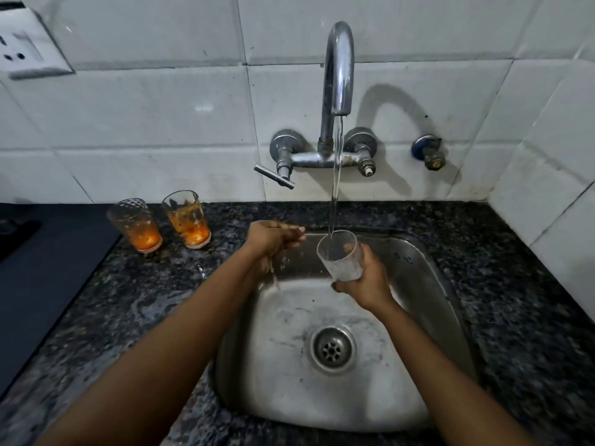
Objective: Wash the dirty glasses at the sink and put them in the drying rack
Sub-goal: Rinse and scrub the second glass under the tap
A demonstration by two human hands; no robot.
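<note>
My right hand grips a clear glass by its lower part, tilted under the water stream over the steel sink. Water runs from the tap into the glass's mouth. My left hand hangs wet over the sink's left rim with fingers loosely curled and holds nothing; water drips from it. Two dirty glasses with orange residue stand upright on the counter left of the sink, one farther left and one nearer the sink.
A speckled dark granite counter surrounds the sink. The tap lever sticks out left below the spout. A dark mat lies at the far left. White tiled wall behind, with a socket at the upper left. The drain sits mid-basin.
</note>
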